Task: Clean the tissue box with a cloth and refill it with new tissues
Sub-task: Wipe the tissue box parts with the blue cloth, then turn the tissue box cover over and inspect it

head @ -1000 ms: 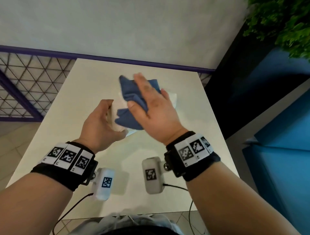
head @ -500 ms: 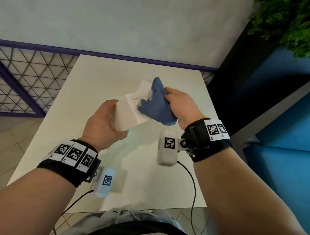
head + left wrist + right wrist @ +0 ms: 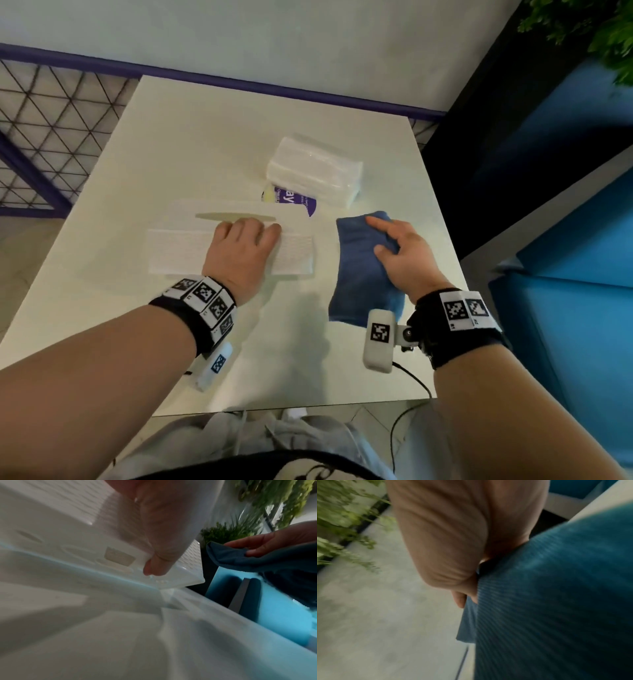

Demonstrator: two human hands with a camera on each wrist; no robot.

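Meanwhile, hands grip the tissue box [image 3: 185, 240] and cloth [image 3: 363, 270].

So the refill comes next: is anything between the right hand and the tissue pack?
Nothing visible blocks it. The right hand holds the blue cloth, so that goes down first. The tissue pack lies beyond it on the table, apart from the tissue box.

On the tabletop [image 3: 191, 137] there was one white tissue box [image 3: 178, 246], one blue cloth [image 3: 359, 267] and one clear pack of tissues [image 3: 315, 171]. One purple-printed wrapper [image 3: 294, 200] lay there too. Two hands were in view, left [image 3: 239, 253] and right [image 3: 407, 260].
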